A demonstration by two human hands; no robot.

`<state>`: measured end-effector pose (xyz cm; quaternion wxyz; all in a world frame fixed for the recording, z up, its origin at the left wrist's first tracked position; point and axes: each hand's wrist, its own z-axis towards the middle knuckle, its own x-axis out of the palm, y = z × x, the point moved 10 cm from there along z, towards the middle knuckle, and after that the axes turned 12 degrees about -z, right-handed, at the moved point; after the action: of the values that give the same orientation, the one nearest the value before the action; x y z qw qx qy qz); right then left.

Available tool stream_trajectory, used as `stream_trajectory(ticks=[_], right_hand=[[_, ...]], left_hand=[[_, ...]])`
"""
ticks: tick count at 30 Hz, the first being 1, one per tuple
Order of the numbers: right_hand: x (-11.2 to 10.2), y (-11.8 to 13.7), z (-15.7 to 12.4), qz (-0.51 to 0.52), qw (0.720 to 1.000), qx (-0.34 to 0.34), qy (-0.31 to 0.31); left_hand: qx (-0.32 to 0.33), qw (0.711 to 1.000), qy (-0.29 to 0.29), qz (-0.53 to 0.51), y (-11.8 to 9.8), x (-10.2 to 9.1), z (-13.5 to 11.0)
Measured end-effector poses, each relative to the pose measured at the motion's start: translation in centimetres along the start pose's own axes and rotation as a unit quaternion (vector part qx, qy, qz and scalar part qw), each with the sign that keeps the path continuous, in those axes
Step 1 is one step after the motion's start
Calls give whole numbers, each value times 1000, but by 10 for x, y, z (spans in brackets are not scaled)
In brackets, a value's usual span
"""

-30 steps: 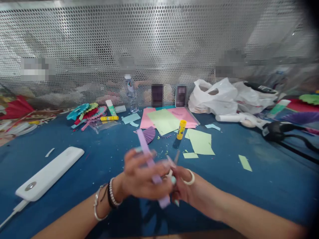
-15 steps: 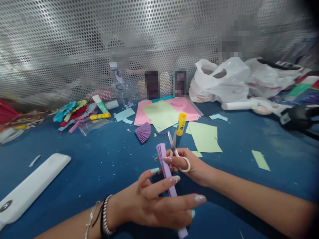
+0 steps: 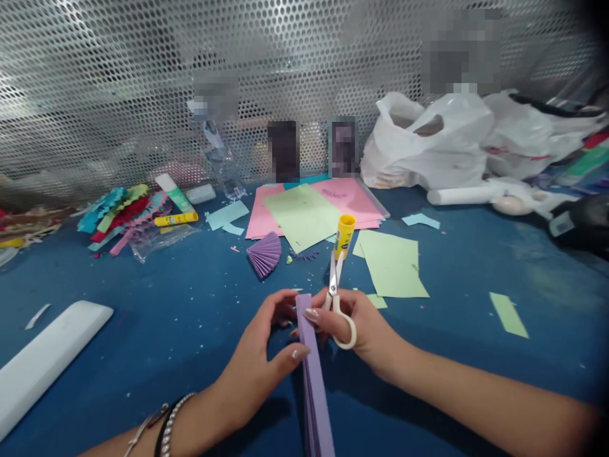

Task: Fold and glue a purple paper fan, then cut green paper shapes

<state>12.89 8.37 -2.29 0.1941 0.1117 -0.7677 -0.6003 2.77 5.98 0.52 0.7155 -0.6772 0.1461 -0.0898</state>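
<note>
While the left hand (image 3: pixel 259 358) pinches the folded purple paper strip (image 3: pixel 311 374) low over the blue table (image 3: pixel 143 304), the right hand (image 3: pixel 366 330) grips the white scissors (image 3: pixel 337 298) just beside the strip's top; the white plastic bag (image 3: pixel 428 143) at the back gapes open; its inside is hidden.

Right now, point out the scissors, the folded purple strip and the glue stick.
scissors (image 3: pixel 335 291): head view, at the pivot of the blades.
folded purple strip (image 3: pixel 314 381): head view, midway along the pleated stack.
glue stick (image 3: pixel 344 237): head view, middle of the upright tube.
</note>
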Motion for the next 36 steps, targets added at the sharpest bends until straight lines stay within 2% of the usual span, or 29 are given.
stream_trajectory(ticks=[2,6,8,11,13,17,22,31,33,36], right_hand=[[-1,1,0,-28,999,-14,-17],[-2,4,-2,-112,992,-51,-34],[-5,9,-6,-201,976,-75,-49],[-10,22,-13,-333,932,-120,-79],[-13,27,-16,-352,923,-132,-83],[-22,29,-14,-328,933,-115,-89],[-20,17,-7,-373,926,-48,-44],[-1,19,-17,-577,816,-43,9],[2,21,-18,-597,800,-55,15],[3,21,-18,-607,792,-68,17]], left_hand=[[-44,998,34,13,6,9,7],[-73,997,17,27,7,4,14],[-94,995,21,-1,12,3,13],[-125,991,30,-28,18,2,12],[-144,988,29,-38,20,1,11],[-157,981,13,-110,22,-2,10],[-143,960,38,-236,23,4,9],[-175,949,50,-259,25,7,13],[-174,948,51,-262,23,8,13],[-176,951,63,-248,23,11,12]])
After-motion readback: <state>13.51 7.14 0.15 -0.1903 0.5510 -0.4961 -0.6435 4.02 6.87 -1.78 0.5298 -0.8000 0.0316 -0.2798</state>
